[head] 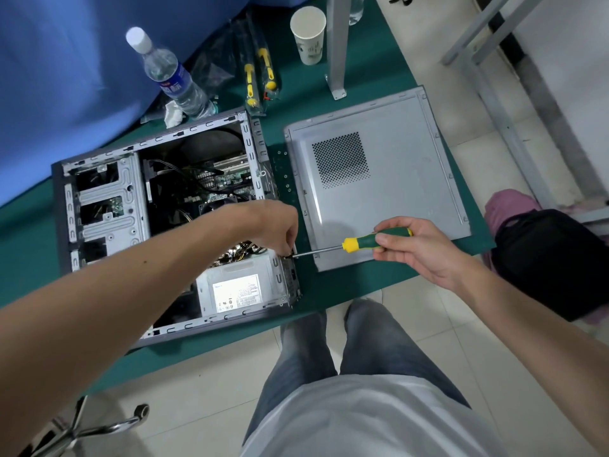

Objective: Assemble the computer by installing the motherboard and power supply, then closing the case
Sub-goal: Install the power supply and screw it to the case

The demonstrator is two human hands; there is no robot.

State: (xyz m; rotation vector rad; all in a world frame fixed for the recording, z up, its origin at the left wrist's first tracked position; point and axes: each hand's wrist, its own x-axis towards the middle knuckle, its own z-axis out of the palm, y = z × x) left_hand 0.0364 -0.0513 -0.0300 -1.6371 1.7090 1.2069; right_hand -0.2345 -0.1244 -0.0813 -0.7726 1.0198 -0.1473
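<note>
Open computer case (pixel 99 206) lying on its side on the green counter (pixel 346 291), inside facing up. Power supply (pixel 237 288) seated in the near right corner of the case, white label up, a bundle of cables (pixel 240 250) just beyond it. Motherboard (pixel 214 183) deeper in, toward the far side, partly in shadow. Drive bays (pixel 105 206) along the left part of the case.

Left hand (pixel 276 232) reaching over the case to its rear edge beside the power supply, fingers curled downward and pinching at something small and dark by the screwdriver tip; too small to tell what. Right hand (pixel 418 249) gripping the green and yellow handle of a screwdriver (pixel 362 242), fingers wrapped round it, thumb underneath. Shaft lying nearly level, pointing left, tip meeting the rear edge of the case right at the left fingertips.

Grey side panel (pixel 379 179) flat on the counter just right of the case, inner face up, perforated vent patch toward its far left; screwdriver handle held above its near edge.

Farther back: plastic water bottle (pixel 171 74) with white cap standing beside crumpled tissue (pixel 173 113), packaged yellow-handled tools (pixel 260 74), white paper cup (pixel 308 34), grey metal post (pixel 336 44). Blue cloth (pixel 66 77) at far left. Below the counter edge, jeans-clad legs (pixel 329 351), tiled floor (pixel 197 390), chrome chair base (pixel 92 430) at lower left, black bag (pixel 553 262) at right.
</note>
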